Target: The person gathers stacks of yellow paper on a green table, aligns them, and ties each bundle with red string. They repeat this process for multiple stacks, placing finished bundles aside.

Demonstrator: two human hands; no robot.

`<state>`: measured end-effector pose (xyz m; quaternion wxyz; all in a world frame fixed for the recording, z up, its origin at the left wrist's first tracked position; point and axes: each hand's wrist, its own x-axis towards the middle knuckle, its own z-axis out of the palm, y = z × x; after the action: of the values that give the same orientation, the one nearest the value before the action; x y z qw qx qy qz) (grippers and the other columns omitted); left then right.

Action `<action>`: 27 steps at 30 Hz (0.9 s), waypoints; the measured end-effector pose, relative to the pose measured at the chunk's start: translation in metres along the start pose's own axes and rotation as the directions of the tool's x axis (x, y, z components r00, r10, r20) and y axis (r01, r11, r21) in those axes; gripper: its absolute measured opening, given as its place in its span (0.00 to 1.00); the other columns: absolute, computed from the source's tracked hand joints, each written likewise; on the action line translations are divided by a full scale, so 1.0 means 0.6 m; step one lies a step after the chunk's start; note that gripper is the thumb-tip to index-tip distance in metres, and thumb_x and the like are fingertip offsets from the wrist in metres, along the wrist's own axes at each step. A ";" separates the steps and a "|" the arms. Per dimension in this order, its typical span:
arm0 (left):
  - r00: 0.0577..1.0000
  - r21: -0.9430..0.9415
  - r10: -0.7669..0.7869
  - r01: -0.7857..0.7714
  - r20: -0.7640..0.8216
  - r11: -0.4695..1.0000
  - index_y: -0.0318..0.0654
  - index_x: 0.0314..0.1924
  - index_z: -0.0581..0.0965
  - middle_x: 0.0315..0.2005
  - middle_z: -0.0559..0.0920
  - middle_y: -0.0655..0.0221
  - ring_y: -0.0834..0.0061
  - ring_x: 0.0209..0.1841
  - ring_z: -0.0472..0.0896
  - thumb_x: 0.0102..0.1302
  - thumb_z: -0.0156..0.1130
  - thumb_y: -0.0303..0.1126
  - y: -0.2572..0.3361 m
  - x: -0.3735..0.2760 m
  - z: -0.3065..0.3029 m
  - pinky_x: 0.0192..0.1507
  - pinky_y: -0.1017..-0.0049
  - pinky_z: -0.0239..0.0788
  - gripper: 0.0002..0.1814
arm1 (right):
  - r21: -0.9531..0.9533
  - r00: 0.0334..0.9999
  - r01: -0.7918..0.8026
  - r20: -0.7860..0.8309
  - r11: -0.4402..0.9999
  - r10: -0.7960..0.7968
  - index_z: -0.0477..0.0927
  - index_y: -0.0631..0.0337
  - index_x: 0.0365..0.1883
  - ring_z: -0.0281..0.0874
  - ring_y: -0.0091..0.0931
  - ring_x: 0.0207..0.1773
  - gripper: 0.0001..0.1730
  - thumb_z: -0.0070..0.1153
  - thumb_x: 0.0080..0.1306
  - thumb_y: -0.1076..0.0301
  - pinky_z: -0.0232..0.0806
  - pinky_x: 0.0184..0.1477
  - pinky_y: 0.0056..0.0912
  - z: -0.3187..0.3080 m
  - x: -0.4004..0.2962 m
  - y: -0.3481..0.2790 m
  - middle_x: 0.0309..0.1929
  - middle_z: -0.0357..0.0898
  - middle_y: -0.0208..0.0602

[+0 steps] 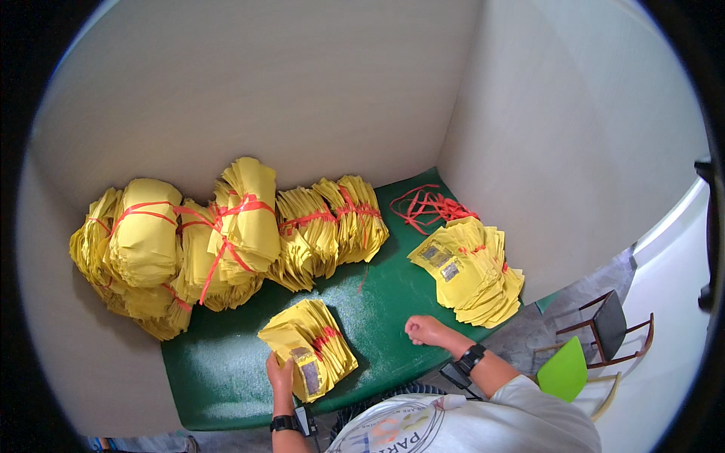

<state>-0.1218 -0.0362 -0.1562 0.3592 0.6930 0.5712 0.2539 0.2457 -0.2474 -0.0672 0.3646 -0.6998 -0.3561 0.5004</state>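
Observation:
My left hand (pixel 280 371) holds the lower left edge of a stack of yellow paper sheets (pixel 308 351), with red marks along its fanned side and a silvery patch on the top sheet. The stack is near the front edge of the green tabletop (pixel 226 362). My right hand (pixel 423 330) hovers over the table's right front part, curled with its fingers closed; nothing shows in it. Beyond it lies another fanned pile of yellow paper (pixel 476 277), with silvery patches on top. Red plastic strips (pixel 433 206) lie tangled behind that pile.
Several bundles of yellow paper (pixel 144 232), tied with red strips, are heaped along the back left. Pale partition walls (pixel 255 85) rise behind and beside the table. A black-seated chair (pixel 609 325) and a green chair (pixel 562 371) stand on the floor at right.

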 end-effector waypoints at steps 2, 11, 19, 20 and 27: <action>1.000 -0.041 -0.005 0.006 0.022 0.999 0.30 0.54 0.69 0.45 0.74 0.50 0.54 0.49 0.73 0.50 0.65 0.30 -0.010 0.002 0.001 0.53 0.65 0.64 0.30 | -0.022 0.975 -0.116 0.186 0.993 0.118 0.73 0.61 0.27 0.72 0.22 0.20 0.06 0.49 0.59 0.68 0.66 0.24 0.28 -0.021 -0.036 0.011 0.21 0.75 0.31; 0.999 -0.038 -0.052 0.052 0.003 0.998 0.28 0.53 0.70 0.45 0.75 0.50 0.54 0.49 0.73 0.50 0.65 0.31 -0.020 0.002 0.011 0.53 0.65 0.64 0.30 | -0.808 0.814 -0.163 0.213 0.566 0.540 0.77 0.61 0.24 0.76 0.36 0.26 0.13 0.45 0.59 0.63 0.67 0.30 0.38 -0.125 -0.195 0.067 0.26 0.79 0.39; 0.994 0.019 -0.107 0.107 0.001 0.994 0.28 0.53 0.69 0.46 0.74 0.49 0.52 0.50 0.71 0.52 0.64 0.33 0.009 -0.003 0.006 0.55 0.63 0.62 0.29 | -0.356 0.958 0.270 0.189 0.895 -0.214 0.74 0.59 0.52 0.77 0.35 0.47 0.23 0.51 0.64 0.54 0.68 0.49 0.33 -0.009 -0.031 -0.032 0.45 0.79 0.44; 0.995 -0.014 -0.100 0.100 0.002 0.995 0.28 0.53 0.69 0.45 0.74 0.48 0.52 0.50 0.71 0.52 0.64 0.33 0.017 -0.005 0.006 0.54 0.63 0.62 0.29 | -0.179 0.967 0.208 0.187 0.962 -0.174 0.71 0.61 0.55 0.75 0.32 0.50 0.25 0.51 0.65 0.54 0.67 0.50 0.32 0.020 0.006 -0.043 0.48 0.77 0.42; 0.978 0.167 -0.136 0.162 -0.155 0.973 0.27 0.51 0.66 0.41 0.72 0.43 0.46 0.47 0.70 0.53 0.62 0.33 0.090 -0.031 0.021 0.52 0.57 0.60 0.27 | 0.366 0.966 -0.225 0.202 0.903 0.158 0.51 0.66 0.66 0.67 0.28 0.58 0.46 0.60 0.60 0.52 0.61 0.57 0.27 0.188 0.146 -0.106 0.58 0.68 0.42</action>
<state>-0.0832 -0.0618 -0.1201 0.2720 0.6574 0.6665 0.2229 0.1506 -0.1240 -0.0769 0.4130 -0.6013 -0.2091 0.6513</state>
